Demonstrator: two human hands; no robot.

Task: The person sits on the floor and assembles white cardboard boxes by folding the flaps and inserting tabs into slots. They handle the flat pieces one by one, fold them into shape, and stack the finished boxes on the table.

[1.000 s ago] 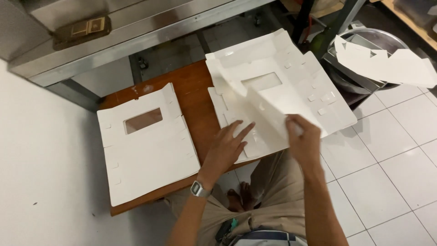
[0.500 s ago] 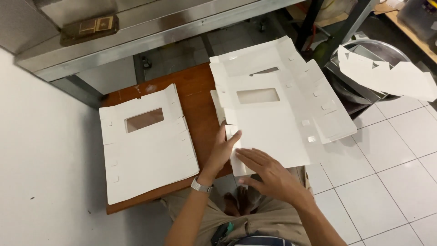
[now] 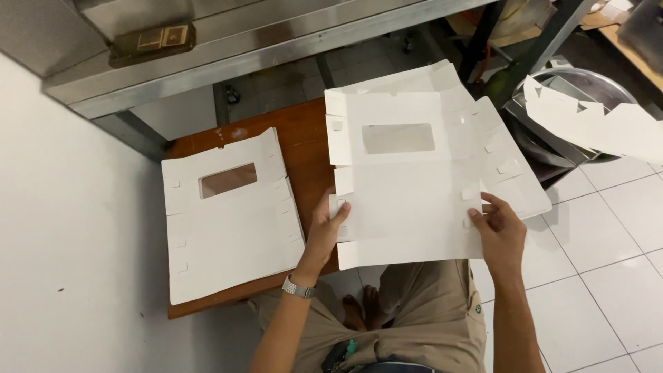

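A seated person holds a flat white box blank [image 3: 407,200] with a window cutout at twelve o'clock. A moment ago only the right hand gripped it; now both hands do, squaring it over the stack [image 3: 514,186] on the brown surface [image 3: 304,141]. Left hand [image 3: 326,231] pinches the nine o'clock edge, thumb on top. Right hand [image 3: 501,235] pinches the three o'clock edge, fingers closed on it. A second stack [image 3: 228,221] lies at nine o'clock.
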